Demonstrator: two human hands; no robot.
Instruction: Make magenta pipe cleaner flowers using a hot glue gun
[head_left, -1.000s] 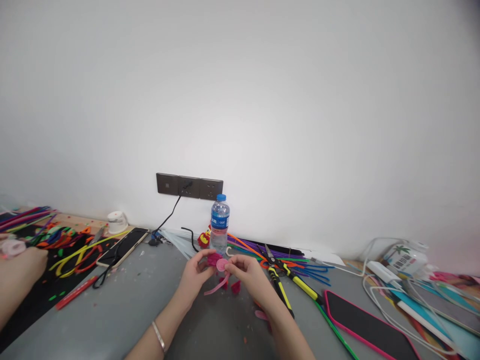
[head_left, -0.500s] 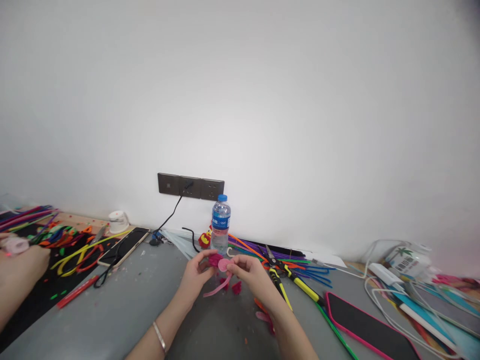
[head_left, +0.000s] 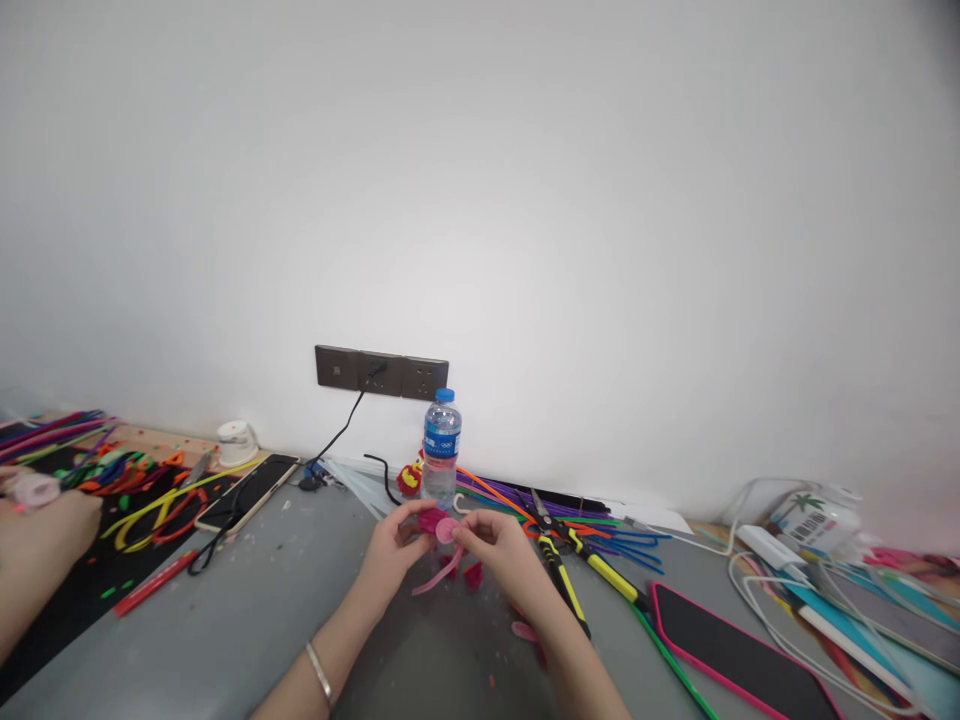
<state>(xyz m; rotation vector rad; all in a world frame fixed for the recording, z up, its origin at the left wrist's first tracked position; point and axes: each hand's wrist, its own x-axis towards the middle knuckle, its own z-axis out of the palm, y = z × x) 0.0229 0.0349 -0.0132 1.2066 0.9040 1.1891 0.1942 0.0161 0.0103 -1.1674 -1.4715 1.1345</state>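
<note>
My left hand (head_left: 391, 554) and my right hand (head_left: 496, 548) meet over the grey table (head_left: 247, 630), both pinched on a pink pipe-cleaner piece (head_left: 441, 528). The piece has a dark magenta coil on the left, a lighter pink disc on the right, and a pink tail hanging down. A small red scrap (head_left: 472, 574) lies just below my right hand. A silver bracelet (head_left: 319, 672) sits on my left wrist.
A water bottle (head_left: 441, 448) stands behind my hands below a wall socket strip (head_left: 381, 372). Yellow-handled pliers and scissors (head_left: 559, 565) lie on loose pipe cleaners (head_left: 600, 535). A pink-edged phone (head_left: 731, 655) and cables lie right; another phone (head_left: 247, 493) left. Another person's hand (head_left: 37, 540) works at far left.
My hands stay almost still on the pink piece, with only small finger shifts. The other person's hand at far left has moved slightly.
</note>
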